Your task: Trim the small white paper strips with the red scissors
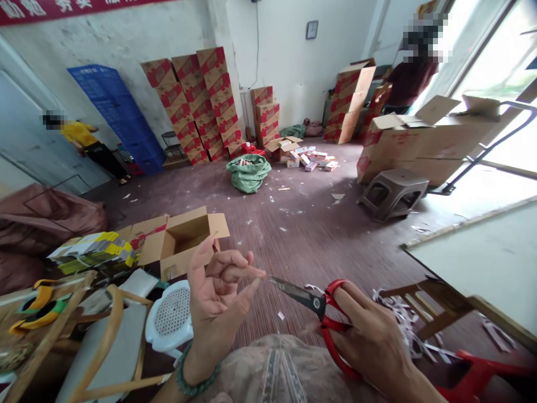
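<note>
A pair of scissors (297,293) with red handles and dark blades is in my right hand (371,333); the fingers go through the handle loops. The blades look closed together and point left. My left hand (220,299), with a green beaded bracelet (197,383) at its wrist, is raised palm inward. Its thumb and index finger pinch together right at the scissor tip. Whether they grip the tip or some small thing there, I cannot make out. The other left fingers are loosely bent.
Left of me are a white-blue plastic stool (171,313), a wooden chair (103,341) and an open carton (184,243). White paper strips (409,330) lie at right. Ahead are a green sack (249,176), stacked cartons (218,106) and a grey stool (394,193). Two people stand farther off.
</note>
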Available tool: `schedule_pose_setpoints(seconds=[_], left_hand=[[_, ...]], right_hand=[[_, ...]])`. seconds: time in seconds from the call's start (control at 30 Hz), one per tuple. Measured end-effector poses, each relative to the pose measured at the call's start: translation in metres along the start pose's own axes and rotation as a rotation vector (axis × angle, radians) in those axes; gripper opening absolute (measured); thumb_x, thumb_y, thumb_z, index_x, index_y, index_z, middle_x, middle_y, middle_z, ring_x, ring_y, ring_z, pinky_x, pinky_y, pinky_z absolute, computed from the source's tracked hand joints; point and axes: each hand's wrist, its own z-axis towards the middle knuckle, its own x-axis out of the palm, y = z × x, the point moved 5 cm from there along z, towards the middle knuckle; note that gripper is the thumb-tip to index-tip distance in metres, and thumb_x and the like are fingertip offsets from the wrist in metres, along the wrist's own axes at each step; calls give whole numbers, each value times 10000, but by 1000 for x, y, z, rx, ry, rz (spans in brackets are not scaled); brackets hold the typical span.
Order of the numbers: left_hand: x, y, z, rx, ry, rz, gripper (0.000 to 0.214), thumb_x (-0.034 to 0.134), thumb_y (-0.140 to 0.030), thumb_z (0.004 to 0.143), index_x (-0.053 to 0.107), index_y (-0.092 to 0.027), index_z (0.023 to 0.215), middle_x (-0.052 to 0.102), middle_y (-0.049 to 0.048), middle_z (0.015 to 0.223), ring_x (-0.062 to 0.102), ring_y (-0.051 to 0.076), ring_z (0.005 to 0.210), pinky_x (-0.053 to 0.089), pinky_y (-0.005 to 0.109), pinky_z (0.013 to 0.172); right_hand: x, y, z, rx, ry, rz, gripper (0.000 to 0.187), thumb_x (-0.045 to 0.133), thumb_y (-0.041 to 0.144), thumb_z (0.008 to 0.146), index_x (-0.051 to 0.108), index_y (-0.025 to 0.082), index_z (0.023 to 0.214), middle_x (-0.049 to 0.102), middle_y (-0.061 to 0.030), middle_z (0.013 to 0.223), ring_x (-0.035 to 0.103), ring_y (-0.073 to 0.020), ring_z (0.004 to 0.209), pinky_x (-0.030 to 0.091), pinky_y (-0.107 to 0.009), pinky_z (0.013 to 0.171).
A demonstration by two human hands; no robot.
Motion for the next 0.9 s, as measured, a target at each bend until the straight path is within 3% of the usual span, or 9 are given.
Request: schedule_pose_setpoints(seconds=[0.27, 0.47, 0.6, 0.77, 0.9], left_hand=[[4, -5, 2, 237, 124, 124, 817, 630, 60, 798, 316, -378, 1412, 588, -25, 1095, 721, 99, 846, 452, 394, 1105], [8, -3, 3, 173, 100, 123, 789, 619, 51, 806, 326, -381, 1398, 560, -18, 1098, 708, 86, 846, 473, 402, 1087], [11, -2, 2, 135, 96, 113, 782, 632, 37, 805, 346, -389, 1395, 538, -16, 1105, 700, 77, 824, 505, 408, 1053], [10, 2, 2, 63, 110, 96, 776, 654, 13, 809, 344, -399, 1389, 526, -21, 1100, 697, 69, 785, 507, 425, 1050], [9, 3, 2, -3, 118, 53, 776, 669, -20, 816, 342, -422, 1394, 519, -22, 1112, 693, 70, 792, 504, 443, 1052]], right_hand=[[3, -6, 2, -1, -28, -62, 92, 477, 198, 813, 417, 218, 746, 483, 11, 723, 448, -133, 559, 348, -254, 515], [-2, -13, 6, -47, -20, -232, 339, 381, 410, 997, 510, 202, 761, 516, -1, 722, 484, -145, 576, 333, -277, 518], [-8, -17, 12, -99, -5, -296, 459, 316, 474, 1047, 538, 201, 753, 545, -16, 741, 500, -158, 594, 320, -296, 543], [-14, -19, 17, -126, 25, -366, 525, 233, 494, 1058, 566, 200, 779, 560, -39, 767, 499, -175, 589, 307, -311, 541], [-19, -20, 18, -138, 47, -344, 455, 256, 412, 1045, 552, 201, 771, 556, -36, 766, 495, -171, 575, 319, -306, 533]])
